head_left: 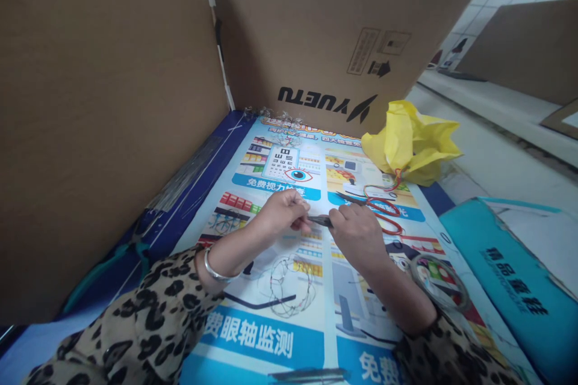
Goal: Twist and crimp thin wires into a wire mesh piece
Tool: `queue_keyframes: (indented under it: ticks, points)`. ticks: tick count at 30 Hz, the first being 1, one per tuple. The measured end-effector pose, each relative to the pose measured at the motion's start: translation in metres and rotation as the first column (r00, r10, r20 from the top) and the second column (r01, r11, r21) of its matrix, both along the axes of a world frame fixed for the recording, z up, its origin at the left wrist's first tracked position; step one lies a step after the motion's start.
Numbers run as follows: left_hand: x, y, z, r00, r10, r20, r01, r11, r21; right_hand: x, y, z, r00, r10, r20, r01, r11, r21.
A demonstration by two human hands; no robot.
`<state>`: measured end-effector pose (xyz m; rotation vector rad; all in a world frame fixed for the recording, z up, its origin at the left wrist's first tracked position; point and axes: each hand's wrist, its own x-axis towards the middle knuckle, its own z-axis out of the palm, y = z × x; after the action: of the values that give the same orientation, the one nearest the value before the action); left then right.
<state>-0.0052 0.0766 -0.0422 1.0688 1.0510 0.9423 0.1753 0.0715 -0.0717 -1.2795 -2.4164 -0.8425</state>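
Looking down through the head camera, I find dark strips [309, 375] at the near edge, then a loose wire tangle [311, 295] on the printed sheet [329, 313]; to the right lies a wire coil [440, 304]. Beyond, above the middle of the sheet, my right hand [359, 234] has its fingers clamped around a slim dark tool [321, 221], its nose pointing left. My left hand [277, 216] has thumb and fingers drawn together at that nose; whether they pinch something fine, I cannot tell. I judge the tool light, hard and stiff, best held well back from its narrow nose, with only a gentle pinch near the tip. Any thin wire there would bend easily and could slip. Just past the right hand lie red-handled scissors [354, 198], then a crumpled yellow bag [406, 141], and behind, the cardboard [316, 30].
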Motion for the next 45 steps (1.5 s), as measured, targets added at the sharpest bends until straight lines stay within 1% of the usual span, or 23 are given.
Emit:
queue_keyframes:
  ticks: [8,10,15,20,24,32,38,45]
  points:
    - [0.0005,-0.0022,0.0017,0.999,-0.015,0.04,0.016,0.999,-0.042,0.0027,0.0028,0.0001,0.999,0.032,-0.036,-0.03,0.997,0.065]
    - [0.0,-0.002,0.0011,0.999,-0.02,0.045,0.022,0.999,-0.028,0.0038,0.0033,0.001,0.999,0.042,-0.035,-0.04,0.997,0.063]
    - [-0.004,0.0009,0.0009,0.997,-0.059,0.05,0.056,0.997,0.055,0.0059,0.0036,0.004,0.998,0.05,-0.03,-0.049,0.997,0.06]
    - [-0.0076,0.0025,0.006,0.996,-0.093,0.012,0.092,0.995,0.043,0.0065,0.0027,0.0059,0.998,0.058,-0.028,-0.055,0.996,0.076]
    - [-0.0073,0.0022,0.0075,0.995,-0.101,-0.009,0.101,0.993,0.064,0.0068,0.0008,0.0068,1.0,0.023,-0.018,-0.021,0.996,0.085]
    - [-0.0039,0.0011,0.0028,0.997,-0.072,0.003,0.071,0.995,0.066,0.0067,0.0002,0.0058,1.0,0.011,-0.021,-0.009,0.997,0.079]
    - [-0.0044,0.0021,-0.0022,0.996,-0.083,0.016,0.081,0.995,0.058,0.007,0.0001,0.0054,0.999,0.024,-0.027,-0.022,0.997,0.076]
    - [-0.0043,0.0034,-0.0006,0.995,-0.097,-0.009,0.097,0.992,0.085,0.0074,0.0014,0.0056,0.998,0.052,-0.021,-0.051,0.997,0.052]
